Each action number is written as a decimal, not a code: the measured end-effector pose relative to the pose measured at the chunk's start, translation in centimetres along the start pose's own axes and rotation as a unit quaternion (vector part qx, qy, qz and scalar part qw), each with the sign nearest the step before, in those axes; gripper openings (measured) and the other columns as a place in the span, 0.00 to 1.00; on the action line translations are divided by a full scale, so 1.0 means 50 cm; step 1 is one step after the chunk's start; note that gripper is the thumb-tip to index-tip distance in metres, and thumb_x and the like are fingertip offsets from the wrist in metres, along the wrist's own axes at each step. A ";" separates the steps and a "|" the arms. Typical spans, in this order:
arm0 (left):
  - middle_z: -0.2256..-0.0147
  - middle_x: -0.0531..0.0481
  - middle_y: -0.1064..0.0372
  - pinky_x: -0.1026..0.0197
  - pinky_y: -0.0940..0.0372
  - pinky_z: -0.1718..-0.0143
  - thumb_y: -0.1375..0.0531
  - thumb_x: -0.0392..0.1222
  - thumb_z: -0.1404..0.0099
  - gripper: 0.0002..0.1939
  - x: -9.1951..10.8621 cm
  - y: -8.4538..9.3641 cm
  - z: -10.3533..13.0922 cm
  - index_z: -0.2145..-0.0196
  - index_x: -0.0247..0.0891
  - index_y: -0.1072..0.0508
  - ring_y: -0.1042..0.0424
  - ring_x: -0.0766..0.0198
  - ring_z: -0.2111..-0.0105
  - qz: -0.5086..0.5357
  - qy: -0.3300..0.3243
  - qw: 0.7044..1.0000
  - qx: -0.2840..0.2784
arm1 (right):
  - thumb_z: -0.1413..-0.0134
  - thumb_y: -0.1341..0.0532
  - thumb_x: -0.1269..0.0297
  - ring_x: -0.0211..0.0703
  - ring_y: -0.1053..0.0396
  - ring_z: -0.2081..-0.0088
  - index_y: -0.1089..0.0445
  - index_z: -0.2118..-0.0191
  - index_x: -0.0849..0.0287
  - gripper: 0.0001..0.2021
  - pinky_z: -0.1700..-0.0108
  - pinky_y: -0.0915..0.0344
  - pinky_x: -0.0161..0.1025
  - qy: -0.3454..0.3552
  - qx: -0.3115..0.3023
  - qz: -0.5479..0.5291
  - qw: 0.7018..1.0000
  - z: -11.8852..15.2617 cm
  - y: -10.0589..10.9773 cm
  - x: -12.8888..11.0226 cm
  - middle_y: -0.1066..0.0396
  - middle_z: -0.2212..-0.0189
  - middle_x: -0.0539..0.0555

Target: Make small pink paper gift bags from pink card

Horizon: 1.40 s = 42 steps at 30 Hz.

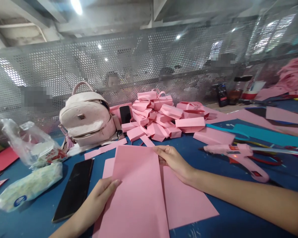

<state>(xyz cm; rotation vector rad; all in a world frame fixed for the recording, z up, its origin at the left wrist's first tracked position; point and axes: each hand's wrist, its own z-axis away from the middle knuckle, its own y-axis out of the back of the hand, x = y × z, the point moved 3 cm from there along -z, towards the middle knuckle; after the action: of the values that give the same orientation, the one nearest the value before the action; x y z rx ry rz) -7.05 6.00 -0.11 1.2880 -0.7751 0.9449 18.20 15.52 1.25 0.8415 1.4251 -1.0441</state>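
Note:
A pink paper sheet (pixel 136 191), with a fold line along its right side, is held up in front of me over the blue table. My left hand (pixel 103 195) grips its left edge, thumb on the front face. At the upper right corner, my right hand (pixel 172 162) pinches the sheet between thumb and fingers. Beneath it another pink sheet (pixel 188 201) lies flat on the table, partly covered. To the right of my right hand rests a pink glue gun (pixel 234 152) with an orange light showing. Folded pink paper pieces (pixel 156 115) are heaped beyond the sheet.
A pale backpack (pixel 88 115) stands at the back left. Nearer lie a black phone (pixel 74 188), a tissue pack (pixel 31 186) and a clear plastic bag (pixel 27 142). Teal strips (pixel 268 134) lie at right. A perforated metal screen (pixel 139 62) closes off the far side.

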 end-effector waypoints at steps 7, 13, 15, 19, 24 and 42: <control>0.77 0.56 0.46 0.66 0.45 0.75 0.39 0.72 0.42 0.31 0.011 0.009 -0.004 0.78 0.39 0.36 0.47 0.67 0.75 0.079 -0.026 0.995 0.050 | 0.54 0.30 0.39 0.35 0.34 0.79 0.28 0.77 0.61 0.26 0.74 0.37 0.33 -0.069 -0.130 0.044 0.988 0.033 -0.036 0.012 0.30 0.81 0.49; 0.77 0.55 0.40 0.67 0.45 0.76 0.36 0.67 0.41 0.28 0.035 0.026 0.001 0.77 0.37 0.33 0.44 0.68 0.76 0.132 -0.057 0.986 0.079 | 0.52 0.31 0.39 0.33 0.39 0.83 0.27 0.81 0.59 0.26 0.77 0.38 0.33 -0.108 -0.234 0.070 0.964 0.066 -0.065 0.004 0.31 0.84 0.48; 0.78 0.55 0.40 0.68 0.46 0.77 0.35 0.66 0.41 0.28 0.039 0.032 0.002 0.76 0.37 0.34 0.44 0.68 0.76 0.155 -0.064 0.982 0.084 | 0.52 0.32 0.38 0.34 0.37 0.83 0.26 0.80 0.61 0.27 0.77 0.38 0.32 -0.115 -0.271 0.080 0.952 0.071 -0.071 0.003 0.30 0.84 0.50; 0.77 0.55 0.38 0.68 0.46 0.77 0.35 0.65 0.41 0.27 0.046 0.041 0.003 0.75 0.37 0.33 0.42 0.68 0.77 0.174 -0.069 0.979 0.080 | 0.45 0.37 0.38 0.35 0.33 0.83 0.23 0.78 0.64 0.30 0.80 0.39 0.31 -0.104 -0.292 0.091 0.946 0.081 -0.082 0.000 0.25 0.83 0.55; 0.77 0.56 0.38 0.69 0.46 0.78 0.35 0.66 0.42 0.28 0.047 0.042 0.006 0.74 0.36 0.31 0.42 0.70 0.77 0.191 -0.065 0.976 0.081 | 0.39 0.42 0.39 0.39 0.25 0.78 0.21 0.72 0.68 0.32 0.78 0.38 0.30 -0.129 -0.386 0.055 0.912 0.118 -0.100 -0.004 0.21 0.76 0.63; 0.75 0.50 0.29 0.65 0.37 0.75 0.29 0.66 0.49 0.29 0.066 -0.005 -0.010 0.72 0.33 0.26 0.32 0.66 0.77 0.137 0.060 0.971 -0.184 | 0.30 0.46 0.72 0.41 0.28 0.48 0.22 0.56 0.60 0.14 0.46 0.35 0.39 0.662 -0.139 0.579 0.455 0.233 -0.015 -0.129 0.20 0.54 0.51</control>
<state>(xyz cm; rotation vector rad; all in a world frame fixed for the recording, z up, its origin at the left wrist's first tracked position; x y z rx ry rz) -5.43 6.92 2.64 0.8058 -0.9963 1.0298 22.48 4.81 7.93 2.0779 1.4277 1.2633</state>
